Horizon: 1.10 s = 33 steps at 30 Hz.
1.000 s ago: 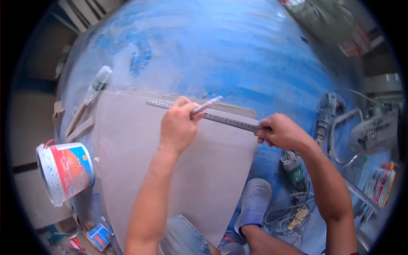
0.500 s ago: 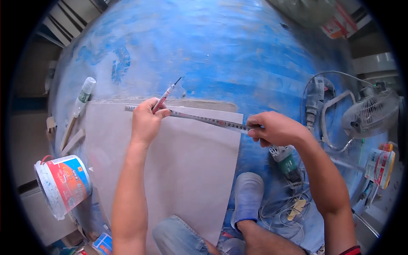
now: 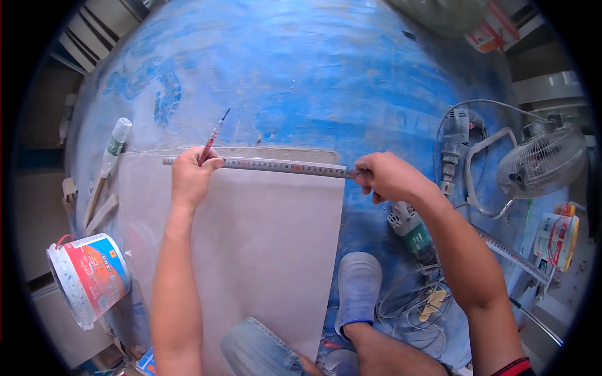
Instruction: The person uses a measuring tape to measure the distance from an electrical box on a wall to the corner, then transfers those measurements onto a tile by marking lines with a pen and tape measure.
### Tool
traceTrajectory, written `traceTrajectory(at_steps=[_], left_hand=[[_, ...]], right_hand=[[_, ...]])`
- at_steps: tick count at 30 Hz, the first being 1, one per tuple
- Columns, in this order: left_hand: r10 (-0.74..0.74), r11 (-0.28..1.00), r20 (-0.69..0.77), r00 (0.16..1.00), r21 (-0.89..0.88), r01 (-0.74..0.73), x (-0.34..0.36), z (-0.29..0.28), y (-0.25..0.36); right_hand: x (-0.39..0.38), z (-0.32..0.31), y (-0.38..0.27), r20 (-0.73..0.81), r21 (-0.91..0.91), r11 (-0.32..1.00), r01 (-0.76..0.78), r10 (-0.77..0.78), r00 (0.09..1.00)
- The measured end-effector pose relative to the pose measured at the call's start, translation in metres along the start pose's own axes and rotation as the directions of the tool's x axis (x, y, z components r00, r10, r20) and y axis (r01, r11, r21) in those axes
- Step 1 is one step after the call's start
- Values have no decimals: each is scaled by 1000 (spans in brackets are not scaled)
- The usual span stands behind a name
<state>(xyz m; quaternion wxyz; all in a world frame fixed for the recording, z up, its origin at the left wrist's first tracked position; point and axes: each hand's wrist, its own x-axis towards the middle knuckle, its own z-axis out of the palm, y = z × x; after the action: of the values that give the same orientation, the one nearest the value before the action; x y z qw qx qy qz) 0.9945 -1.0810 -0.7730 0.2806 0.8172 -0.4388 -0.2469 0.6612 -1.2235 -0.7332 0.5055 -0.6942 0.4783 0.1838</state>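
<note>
L hand [image 3: 190, 175] over sheet [image 3: 269, 244], blue flr [image 3: 320, 81]

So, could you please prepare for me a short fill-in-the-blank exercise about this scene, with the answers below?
1. The tape-measure blade, passing the left hand and reaching the right hand, has black figures and a few ____ ones.
2. Of the two hands, only the ____ one holds the dark-tipped pen.
3. The floor beyond the pale board is mostly ____.
4. The electric fan is to the ____ of the board.

Missing words: red; left; blue; right.
</note>
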Motion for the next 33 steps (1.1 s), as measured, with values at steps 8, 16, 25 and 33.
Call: traceTrajectory(at_steps=[8,16,25,33], left_hand=[[-11,1000,-38,999,-26,10,5,2,-11],[15,1000,-117,993,17,-13,8,3,-23],[8,1000,-123,992,2,-8,18,-24,-52],[19,1000,-133,991,9,-18,18,-22,-52]], right_hand=[[21,-2,-1,11,29,1000,-5,4,1000],[30,-4,5,48,-12,1000,4,-3,999],[25,-7,2,41,121,990,-72,67,997],[30,-2,5,33,125,990,-66,62,998]])
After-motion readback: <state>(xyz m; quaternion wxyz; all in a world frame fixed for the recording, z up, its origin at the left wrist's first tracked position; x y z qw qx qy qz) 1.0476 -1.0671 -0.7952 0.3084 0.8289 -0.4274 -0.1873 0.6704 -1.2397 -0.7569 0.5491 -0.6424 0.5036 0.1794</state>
